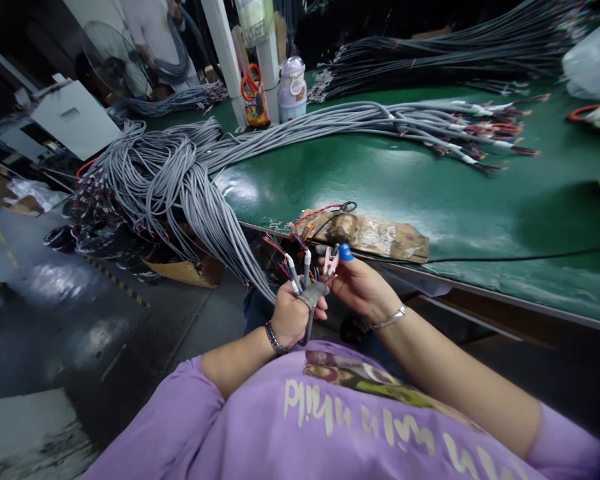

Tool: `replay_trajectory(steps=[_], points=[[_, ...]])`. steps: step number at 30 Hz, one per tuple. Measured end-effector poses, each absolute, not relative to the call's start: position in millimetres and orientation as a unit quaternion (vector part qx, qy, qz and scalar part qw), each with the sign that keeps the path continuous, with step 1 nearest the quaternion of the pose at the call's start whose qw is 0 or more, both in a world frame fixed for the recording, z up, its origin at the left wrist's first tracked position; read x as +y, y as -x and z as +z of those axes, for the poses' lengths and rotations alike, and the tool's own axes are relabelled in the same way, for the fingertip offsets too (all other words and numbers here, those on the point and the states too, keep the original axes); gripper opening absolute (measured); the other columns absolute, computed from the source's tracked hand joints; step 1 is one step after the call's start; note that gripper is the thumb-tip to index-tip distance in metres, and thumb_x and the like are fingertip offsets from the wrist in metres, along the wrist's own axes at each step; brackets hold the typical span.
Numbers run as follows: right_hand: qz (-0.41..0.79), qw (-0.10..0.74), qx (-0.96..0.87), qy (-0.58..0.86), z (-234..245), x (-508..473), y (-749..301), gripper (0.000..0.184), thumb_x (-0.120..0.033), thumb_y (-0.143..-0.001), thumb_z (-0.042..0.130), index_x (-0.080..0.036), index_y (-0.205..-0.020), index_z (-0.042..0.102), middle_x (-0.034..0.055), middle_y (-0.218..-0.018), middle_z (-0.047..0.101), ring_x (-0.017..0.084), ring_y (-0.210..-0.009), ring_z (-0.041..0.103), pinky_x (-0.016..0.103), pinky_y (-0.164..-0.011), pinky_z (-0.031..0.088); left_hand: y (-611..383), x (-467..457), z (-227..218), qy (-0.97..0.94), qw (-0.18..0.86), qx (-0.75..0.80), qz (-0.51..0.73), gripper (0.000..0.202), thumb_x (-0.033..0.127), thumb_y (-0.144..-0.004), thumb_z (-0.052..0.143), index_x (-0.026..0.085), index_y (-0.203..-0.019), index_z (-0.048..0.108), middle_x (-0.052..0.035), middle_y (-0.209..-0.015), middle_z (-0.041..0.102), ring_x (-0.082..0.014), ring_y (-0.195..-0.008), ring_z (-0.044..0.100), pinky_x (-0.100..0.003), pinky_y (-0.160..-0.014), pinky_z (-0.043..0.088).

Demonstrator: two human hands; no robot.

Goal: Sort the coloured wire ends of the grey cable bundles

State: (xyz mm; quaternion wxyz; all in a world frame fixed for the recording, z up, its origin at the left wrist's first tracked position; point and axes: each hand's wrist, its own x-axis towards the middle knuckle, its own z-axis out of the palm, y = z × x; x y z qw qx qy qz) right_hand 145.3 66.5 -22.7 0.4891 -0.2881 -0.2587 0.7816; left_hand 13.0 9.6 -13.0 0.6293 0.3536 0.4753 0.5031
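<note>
My left hand (pixel 291 313) is closed around several grey cables (pixel 307 267) near their ends. Fanned-out coloured wires (pixel 274 243) stick up past white sleeves on the cable ends. A grey cover is on the left thumb. Close beside it, my right hand (pixel 363 287) pinches a small pale pink clip-like piece (pixel 331 261) at the wire ends; its exact kind is unclear. One right fingertip wears a blue cover (pixel 346 253). Just beyond both hands, a worn wooden block (pixel 395 238) wrapped in tape lies at the bench edge, with a red and a black lead on it.
A thick bundle of grey cables (pixel 180 167) drapes over the left of the green bench (pixel 480 213). Orange-handled scissors (pixel 251 83) and a lilac bottle (pixel 293 90) stand by a post. Darker cables (pixel 430 60) lie at the back. A person (pixel 165 40) holds cables behind.
</note>
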Motion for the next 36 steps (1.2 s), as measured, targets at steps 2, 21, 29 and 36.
replay_trajectory(steps=[2, 21, 29, 36], points=[[0.768, 0.514, -0.236, 0.300, -21.7, 66.4, -143.9, 0.032, -0.052, -0.072, 0.077, -0.021, -0.074, 0.070, 0.0015, -0.071, 0.071, 0.015, -0.060, 0.060, 0.029, -0.058, 0.048, -12.8, 9.3, -13.8, -0.351, 0.630, 0.478, 0.501, 0.042, 0.053, -0.067, 0.075, 0.015, -0.072, 0.058, 0.0025, -0.053, 0.059, -0.0070, -0.037, 0.050, -0.017, -0.036, 0.038], [0.780, 0.511, -0.219, 0.289, -21.4, 62.6, -140.0, 0.036, -0.058, -0.076, 0.071, -0.023, -0.077, 0.069, -0.0003, -0.071, 0.070, 0.013, -0.060, 0.060, 0.026, -0.058, 0.050, -11.1, 4.4, -21.8, -0.370, 0.624, 0.454, 0.517, 0.040, 0.051, -0.073, 0.074, 0.014, -0.075, 0.059, 0.0027, -0.056, 0.060, -0.0065, -0.039, 0.052, -0.017, -0.038, 0.040], [0.817, 0.421, -0.285, 0.272, -19.2, 48.3, -152.5, 0.048, -0.066, -0.065, 0.074, -0.019, -0.077, 0.069, 0.0024, -0.072, 0.068, 0.013, -0.061, 0.058, 0.028, -0.060, 0.047, -3.0, -0.8, -29.1, -0.408, 0.614, 0.463, 0.493, 0.042, 0.055, -0.075, 0.070, 0.015, -0.076, 0.059, 0.0000, -0.061, 0.064, -0.0070, -0.041, 0.053, -0.019, -0.042, 0.043], [0.730, 0.396, -0.439, 0.342, -8.9, 31.4, -158.1, 0.034, -0.045, -0.065, 0.083, -0.018, -0.076, 0.065, -0.0004, -0.062, 0.065, 0.013, -0.057, 0.054, 0.027, -0.059, 0.041, -2.1, -2.7, -20.1, -0.454, 0.593, 0.478, 0.462, 0.043, 0.055, -0.074, 0.071, 0.015, -0.072, 0.056, 0.0004, -0.057, 0.062, -0.0085, -0.043, 0.055, -0.020, -0.044, 0.044]])
